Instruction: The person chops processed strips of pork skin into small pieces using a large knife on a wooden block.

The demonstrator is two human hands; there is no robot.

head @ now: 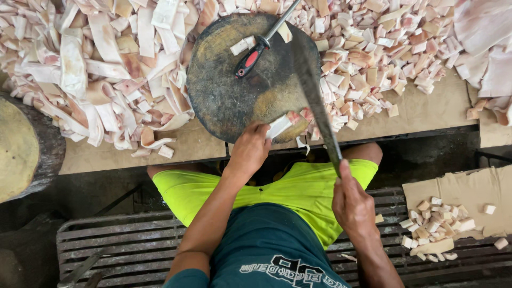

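Note:
My left hand (250, 149) rests at the near edge of a round dark chopping block (229, 96) and holds a pale strip of pork skin (279, 126) against it. My right hand (352, 205) grips the handle of a long dark cleaver (314, 85), whose blade is raised over the block's right side, edge tilted toward the strip. On the far part of the block lies a sharpening steel with a red and black handle (252, 56), beside two small cut pieces.
Long uncut skin strips (101, 69) are heaped left of the block; small cut pieces (373, 48) are piled to its right on the wooden table (426, 109). A second round block (21, 149) stands at far left. More cut pieces (437, 221) lie on cardboard by my right knee.

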